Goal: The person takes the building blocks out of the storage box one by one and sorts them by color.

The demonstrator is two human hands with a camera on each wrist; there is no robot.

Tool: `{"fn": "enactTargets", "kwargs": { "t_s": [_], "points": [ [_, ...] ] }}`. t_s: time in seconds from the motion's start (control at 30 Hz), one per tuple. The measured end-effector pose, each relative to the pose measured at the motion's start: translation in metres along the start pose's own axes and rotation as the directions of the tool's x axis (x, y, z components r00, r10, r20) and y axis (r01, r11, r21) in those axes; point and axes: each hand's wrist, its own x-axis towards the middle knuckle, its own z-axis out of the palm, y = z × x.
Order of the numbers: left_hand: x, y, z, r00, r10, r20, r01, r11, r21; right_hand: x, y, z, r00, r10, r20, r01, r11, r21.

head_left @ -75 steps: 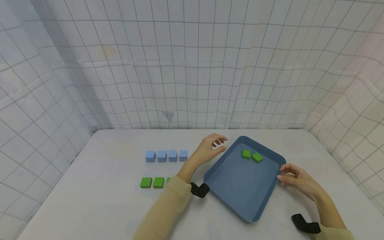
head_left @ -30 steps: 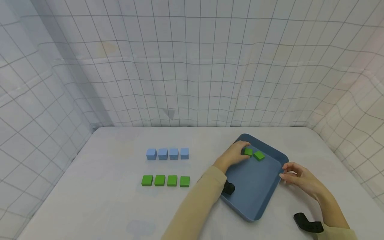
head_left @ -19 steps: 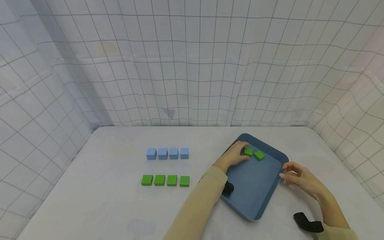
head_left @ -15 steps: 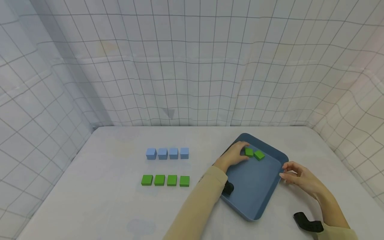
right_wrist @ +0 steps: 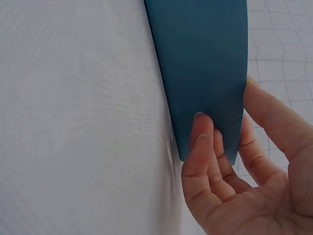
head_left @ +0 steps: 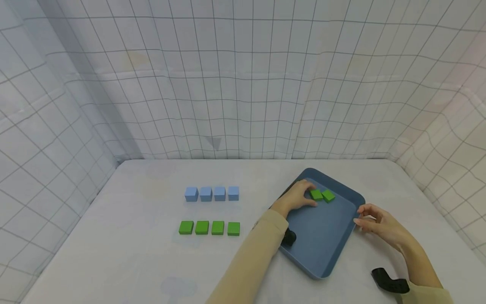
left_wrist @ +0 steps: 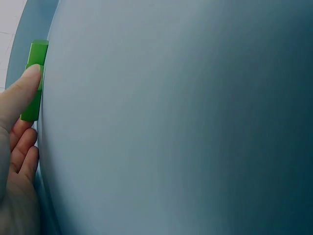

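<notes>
A blue tray (head_left: 317, 236) lies turned at an angle on the right half of the table. Over its left rim reaches my left hand (head_left: 295, 197), pinching a green block (head_left: 316, 194) between thumb and fingers. Another green block (head_left: 328, 196) sits close beside it on the tray floor. In the left wrist view the thumb covers part of the green blocks (left_wrist: 32, 106). My right hand (head_left: 379, 223) holds the tray's right edge; the right wrist view has its curled fingers against the outer wall (right_wrist: 200, 58) and the thumb at the rim.
Left of the tray, a row of several light blue cubes (head_left: 206, 194) stands behind a row of several green blocks (head_left: 202, 227). White grid-patterned curtains (head_left: 228, 84) enclose the table at the back and sides. Each wrist wears a black device (head_left: 390, 280).
My left hand has come rightward into the tray and taken hold of the green block there. That block has turned and shifted toward the other one. My right hand stays at the tray's edge.
</notes>
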Motion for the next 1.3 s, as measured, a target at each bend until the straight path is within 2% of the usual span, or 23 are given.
{"fn": "enactTargets", "kwargs": {
  "t_s": [0.33, 0.63, 1.03, 1.3],
  "points": [
    [0.0, 0.002, -0.001, 1.0, 0.016, -0.011, -0.016, 0.999, 0.041, 0.0, -0.002, -0.001, 1.0, 0.01, -0.005, -0.01, 1.0, -0.007],
    [0.0, 0.0, -0.001, 0.999, 0.049, -0.023, -0.048, 0.998, 0.03, 0.0, -0.003, -0.001, 1.0, 0.013, -0.002, -0.013, 1.0, -0.005],
    [-0.004, 0.003, -0.006, 0.996, 0.048, -0.076, -0.055, 0.994, -0.099, -0.001, -0.001, -0.001, 1.0, 0.012, -0.002, -0.012, 1.0, 0.01],
    [-0.006, 0.01, -0.013, 0.988, 0.102, -0.118, -0.122, 0.977, -0.173, -0.001, 0.0, 0.001, 1.0, -0.013, 0.005, 0.013, 1.0, 0.026]
  ]
}}
